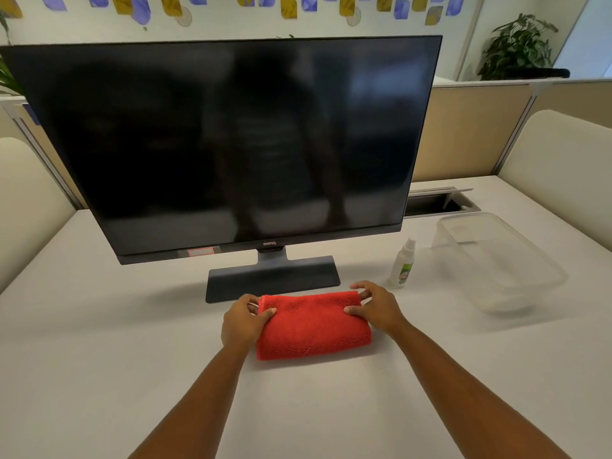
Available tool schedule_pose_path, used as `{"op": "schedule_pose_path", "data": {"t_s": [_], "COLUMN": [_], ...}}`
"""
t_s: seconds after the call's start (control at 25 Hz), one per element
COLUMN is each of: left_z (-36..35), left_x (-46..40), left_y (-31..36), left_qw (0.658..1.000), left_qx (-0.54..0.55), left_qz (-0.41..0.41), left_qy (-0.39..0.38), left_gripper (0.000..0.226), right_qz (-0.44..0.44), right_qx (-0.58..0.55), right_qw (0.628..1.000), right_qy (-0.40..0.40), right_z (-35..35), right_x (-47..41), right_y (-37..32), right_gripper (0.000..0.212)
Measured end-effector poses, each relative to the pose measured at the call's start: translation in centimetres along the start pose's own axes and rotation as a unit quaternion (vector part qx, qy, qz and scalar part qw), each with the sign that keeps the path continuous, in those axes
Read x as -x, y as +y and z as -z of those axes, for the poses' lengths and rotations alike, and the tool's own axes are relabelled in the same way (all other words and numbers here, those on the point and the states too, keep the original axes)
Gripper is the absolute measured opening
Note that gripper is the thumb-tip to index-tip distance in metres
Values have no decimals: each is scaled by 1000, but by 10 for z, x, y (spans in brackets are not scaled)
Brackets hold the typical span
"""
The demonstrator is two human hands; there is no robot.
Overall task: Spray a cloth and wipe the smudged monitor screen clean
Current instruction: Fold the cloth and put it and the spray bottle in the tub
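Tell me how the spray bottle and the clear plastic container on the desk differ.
The spray bottle is small, slim and upright; the clear plastic container is far wider, low and boxy. The bottle is whitish with a green label; the container is see-through and unlabelled. The bottle stands nearer the monitor base; the container sits further right. Both rest untouched on the desk, right of the monitor.

The spray bottle's label is too small to read. The monitor's left corner and both forearms leave the frame.
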State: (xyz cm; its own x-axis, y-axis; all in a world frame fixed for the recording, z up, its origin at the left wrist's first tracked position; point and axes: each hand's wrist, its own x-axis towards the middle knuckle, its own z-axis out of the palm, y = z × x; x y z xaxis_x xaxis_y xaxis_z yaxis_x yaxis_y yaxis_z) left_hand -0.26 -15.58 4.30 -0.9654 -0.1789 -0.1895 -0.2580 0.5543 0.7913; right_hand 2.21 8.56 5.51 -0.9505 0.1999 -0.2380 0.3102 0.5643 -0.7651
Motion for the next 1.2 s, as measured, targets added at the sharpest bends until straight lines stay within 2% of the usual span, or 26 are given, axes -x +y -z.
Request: {"op": "schedule_pose_path", "data": {"t_s": [0.08,0.16,0.2,0.28,0.36,0.44,0.56,0.72,0.88,1.0,1.12,1.2], "left_z": [-4,-12,-20,-36,-47,-49,-44,-37,-29,-26,-33,-45], "left_x": [0,7,14,30,41,44,48,51,50,46,44,42], "left_y": [5,13,15,12,-1,-14,-21,-21,-15,-9,-1,6], "left_qw": [996,979,968,947,922,903,894,895,888,887,875,870], "left_qx": [-73,-139,-166,-228,-308,-363,-375,-358,-370,-365,-379,-385], "left_qz": [-5,-79,-134,-215,-235,-230,-244,-265,-275,-284,-300,-309], "left_qy": [56,129,132,65,13,11,12,1,4,8,3,3], "left_gripper": [47,50,48,48,53,60,82,92,79,63,73,69], "right_qz": [24,85,118,144,129,105,45,30,-3,-58,-88,-98], "right_qx": [61,146,180,239,300,324,315,355,293,161,51,-12], "right_qw": [998,986,976,952,924,914,914,905,936,970,986,989], "right_qy": [0,-6,-30,-125,-200,-222,-250,-234,-197,-172,-136,-106], "right_z": [0,-2,-5,-13,-22,-24,-25,-34,-27,-6,23,46], "right_x": [-6,-11,-13,-14,-13,-11,-5,11,25,38,56,66], "right_y": [-7,-16,-22,-32,-38,-43,-48,-51,-46,-41,-41,-41], "right_gripper": [65,64,60,57,66,73,75,65,54,52,56,54]}}
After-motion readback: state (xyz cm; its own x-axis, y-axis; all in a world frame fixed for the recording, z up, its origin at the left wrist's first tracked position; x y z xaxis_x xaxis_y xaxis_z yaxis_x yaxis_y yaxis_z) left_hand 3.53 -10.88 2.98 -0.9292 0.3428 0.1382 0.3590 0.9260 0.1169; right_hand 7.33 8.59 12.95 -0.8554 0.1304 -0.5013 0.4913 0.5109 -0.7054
